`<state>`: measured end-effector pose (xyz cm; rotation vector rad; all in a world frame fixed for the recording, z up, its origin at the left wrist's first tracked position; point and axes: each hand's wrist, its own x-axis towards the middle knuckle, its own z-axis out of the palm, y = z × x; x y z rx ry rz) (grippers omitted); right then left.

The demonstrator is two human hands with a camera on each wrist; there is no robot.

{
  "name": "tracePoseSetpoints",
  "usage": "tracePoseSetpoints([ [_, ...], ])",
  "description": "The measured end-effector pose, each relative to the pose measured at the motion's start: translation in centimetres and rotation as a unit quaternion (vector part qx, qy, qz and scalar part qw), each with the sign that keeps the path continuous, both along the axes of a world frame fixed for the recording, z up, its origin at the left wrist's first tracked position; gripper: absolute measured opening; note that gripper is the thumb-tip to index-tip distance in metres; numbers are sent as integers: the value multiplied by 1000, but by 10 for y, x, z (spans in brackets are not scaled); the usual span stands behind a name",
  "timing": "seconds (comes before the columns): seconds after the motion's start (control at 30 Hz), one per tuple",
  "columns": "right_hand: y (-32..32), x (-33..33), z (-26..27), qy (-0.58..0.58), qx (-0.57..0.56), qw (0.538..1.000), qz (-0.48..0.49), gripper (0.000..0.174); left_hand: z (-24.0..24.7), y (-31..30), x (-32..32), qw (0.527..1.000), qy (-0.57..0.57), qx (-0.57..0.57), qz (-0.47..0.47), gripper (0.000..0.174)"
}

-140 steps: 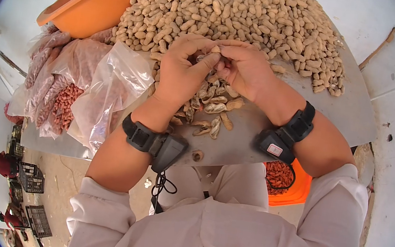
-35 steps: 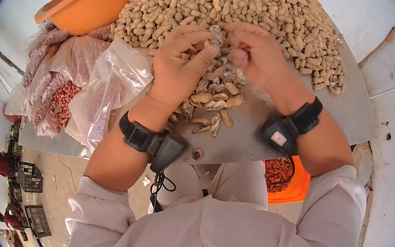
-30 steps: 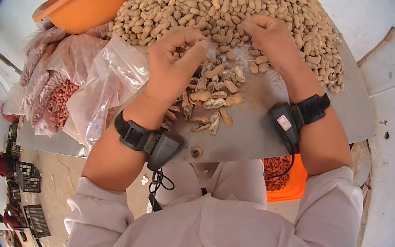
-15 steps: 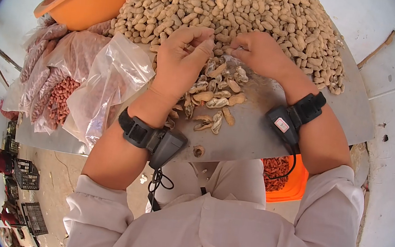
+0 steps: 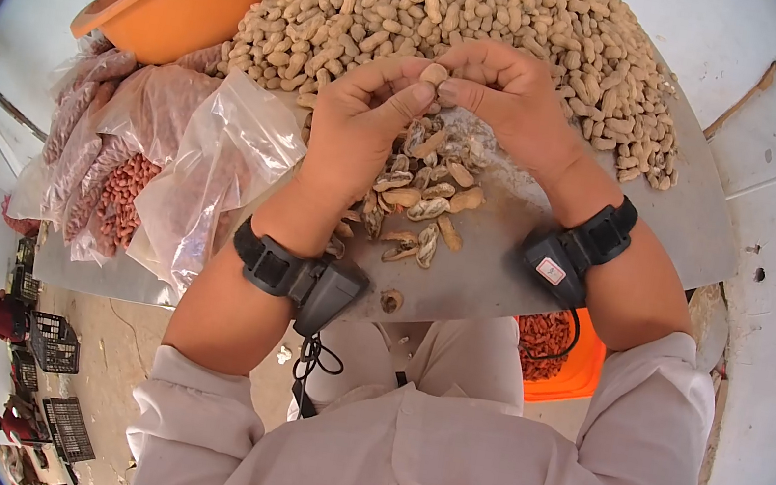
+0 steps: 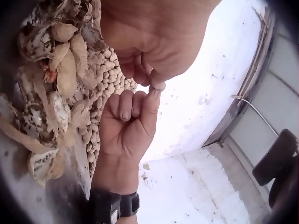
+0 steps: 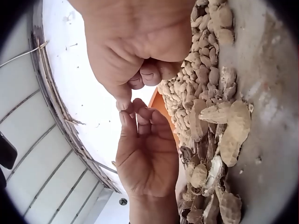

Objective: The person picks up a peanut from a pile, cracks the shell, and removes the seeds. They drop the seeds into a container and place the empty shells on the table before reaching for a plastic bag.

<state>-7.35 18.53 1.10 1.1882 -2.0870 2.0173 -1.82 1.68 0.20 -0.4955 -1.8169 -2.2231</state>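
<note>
Both hands meet fingertip to fingertip over the near edge of the peanut heap (image 5: 421,9). Between them is a tan peanut (image 5: 434,73) in its shell, pinched from the left by the left hand (image 5: 362,120) with thumb and index finger. From the other side, the right hand (image 5: 516,107) pinches it the same way. The right hand's other fingers curl toward its palm in the left wrist view. Below the hands lies a small pile of split, emptied peanut shells (image 5: 427,208) on the grey metal tabletop (image 5: 495,258). The fingertips mostly cover the peanut in both wrist views.
Left of the heap an orange basin (image 5: 183,5) leans tilted. Clear plastic bags (image 5: 163,117) of pink peanut kernels (image 5: 124,200) lie at the table's left. An orange container (image 5: 579,369) with reddish kernels stands below the front edge. Black crates (image 5: 53,344) sit on the floor.
The right hand went out to the heap about a second ago and came back to the left hand. A whole peanut now sits between the fingertips; a split shell was there before.
</note>
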Motion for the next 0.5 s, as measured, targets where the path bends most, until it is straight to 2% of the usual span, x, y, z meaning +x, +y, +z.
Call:
tracePoseSetpoints([
  [0.1, 1, -1, -1, -18, 6, 1000, 14, 17, 0, 2, 0, 1000, 14, 4, 9, 25],
  [0.2, 2, 0, 0, 22, 16, 1000, -3, 16, 1, 1, 0, 1000, 4, -21, 21, 23],
  [0.3, -6, 2, -3, 18, -55, 998, -4, 15, 1, 1, 2, 1000, -19, -6, 18, 22],
  [0.4, -11, 6, -5, 71, -52, 996, -25, 12, -1, -1, 0, 1000, -19, -11, 17, 21],
  [0.5, -8, 12, 0, 37, -24, 999, -25, 19, -2, -1, -2, 999, -11, -32, 20, 19],
])
